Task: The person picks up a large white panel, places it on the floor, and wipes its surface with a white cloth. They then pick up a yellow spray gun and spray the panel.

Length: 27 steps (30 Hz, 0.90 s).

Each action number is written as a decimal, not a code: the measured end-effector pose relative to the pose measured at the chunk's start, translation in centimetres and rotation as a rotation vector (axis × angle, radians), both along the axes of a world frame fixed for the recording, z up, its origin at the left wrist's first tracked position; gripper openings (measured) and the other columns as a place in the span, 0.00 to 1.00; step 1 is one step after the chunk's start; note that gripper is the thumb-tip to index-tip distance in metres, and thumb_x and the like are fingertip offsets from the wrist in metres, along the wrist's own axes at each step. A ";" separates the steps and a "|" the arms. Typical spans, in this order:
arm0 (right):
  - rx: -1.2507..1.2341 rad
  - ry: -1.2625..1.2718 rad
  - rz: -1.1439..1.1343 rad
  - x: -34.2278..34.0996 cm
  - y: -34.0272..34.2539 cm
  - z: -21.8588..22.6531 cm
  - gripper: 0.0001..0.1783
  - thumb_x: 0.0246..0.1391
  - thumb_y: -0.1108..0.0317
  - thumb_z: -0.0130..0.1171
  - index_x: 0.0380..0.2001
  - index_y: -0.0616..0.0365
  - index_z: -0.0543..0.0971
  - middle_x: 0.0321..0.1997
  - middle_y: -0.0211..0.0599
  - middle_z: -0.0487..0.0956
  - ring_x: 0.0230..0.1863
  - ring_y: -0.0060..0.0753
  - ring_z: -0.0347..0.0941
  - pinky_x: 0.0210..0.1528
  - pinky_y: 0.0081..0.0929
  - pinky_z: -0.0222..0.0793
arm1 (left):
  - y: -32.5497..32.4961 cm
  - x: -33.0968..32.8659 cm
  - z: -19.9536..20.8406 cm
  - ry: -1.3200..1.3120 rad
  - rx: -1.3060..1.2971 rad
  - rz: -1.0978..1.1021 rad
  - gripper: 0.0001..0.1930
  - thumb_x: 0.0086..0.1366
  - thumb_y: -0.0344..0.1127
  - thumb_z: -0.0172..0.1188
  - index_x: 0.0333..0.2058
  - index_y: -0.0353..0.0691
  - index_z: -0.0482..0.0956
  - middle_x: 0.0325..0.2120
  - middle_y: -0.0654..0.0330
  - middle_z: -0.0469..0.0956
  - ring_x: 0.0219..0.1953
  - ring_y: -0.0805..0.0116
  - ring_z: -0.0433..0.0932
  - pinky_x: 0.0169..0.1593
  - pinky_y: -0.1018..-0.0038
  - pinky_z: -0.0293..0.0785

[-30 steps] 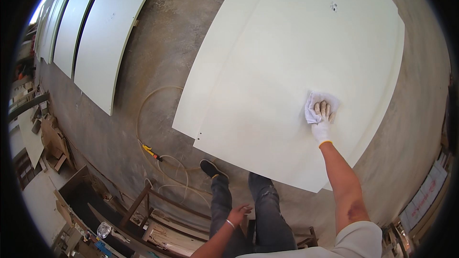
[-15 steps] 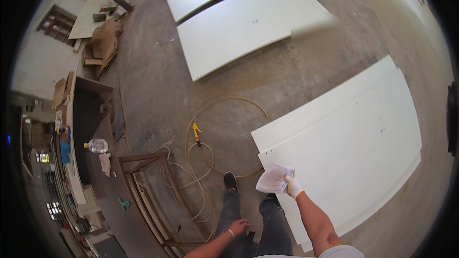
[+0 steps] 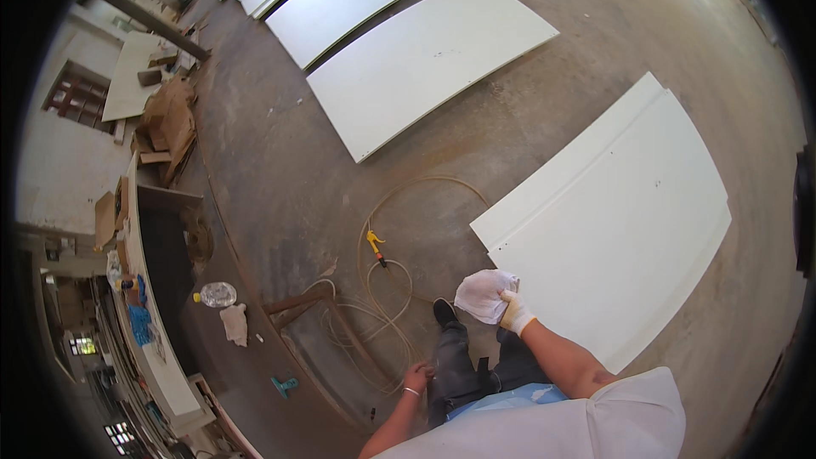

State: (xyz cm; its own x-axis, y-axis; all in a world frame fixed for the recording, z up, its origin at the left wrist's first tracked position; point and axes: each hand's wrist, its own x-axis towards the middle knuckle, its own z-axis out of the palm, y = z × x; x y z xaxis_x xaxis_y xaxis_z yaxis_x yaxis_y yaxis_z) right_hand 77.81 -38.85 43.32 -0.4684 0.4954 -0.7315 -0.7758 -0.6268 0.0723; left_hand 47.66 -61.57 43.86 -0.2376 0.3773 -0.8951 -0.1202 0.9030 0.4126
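My right hand [image 3: 514,314], in a white glove, is closed on one edge of a folded white cloth [image 3: 486,296]. It holds the cloth above the floor beside the near corner of a large white panel [image 3: 620,229]. My left hand [image 3: 417,376] is bare, with a pale band at the wrist. It hangs by my left thigh, fingers loosely apart, with nothing seen in it. A yellow air blow gun [image 3: 376,245] lies on the floor ahead of my feet, its hose [image 3: 408,183] looped around it.
More white panels [image 3: 433,68] stand in a row farther off. On my left, a dark brown table [image 3: 229,374] bears a clear bottle [image 3: 218,294] with a yellow cap, a crumpled cloth [image 3: 234,325] and a teal clamp [image 3: 285,386]. Cardboard [image 3: 170,127] is piled by the wall.
My view has swung to the right and my body leans closer to the table. The cloth stays in my right hand, its loose end now bunched rounder. My left hand has risen slightly beside my thigh.
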 end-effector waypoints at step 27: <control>-0.890 -1.263 -0.889 34.2 -0.5 -22.1 0.31 0.61 0.58 0.60 0.63 0.66 0.71 0.60 0.45 0.77 0.58 0.37 0.74 0.61 0.32 0.66 | 52.7 28.2 -2.9 -0.103 0.048 -1.787 0.15 0.70 0.32 0.55 0.54 0.37 0.78 0.43 0.52 0.85 0.46 0.54 0.84 0.51 0.67 0.77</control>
State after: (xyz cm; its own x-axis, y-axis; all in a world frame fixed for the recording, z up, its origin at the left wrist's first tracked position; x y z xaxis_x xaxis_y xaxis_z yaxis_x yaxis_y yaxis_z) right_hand 112.05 -39.31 21.22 0.6974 -0.4450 -0.5618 -0.6729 -0.1369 -0.7269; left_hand 75.90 -8.92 40.97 0.4977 0.1120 -0.8601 0.8673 -0.0574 0.4944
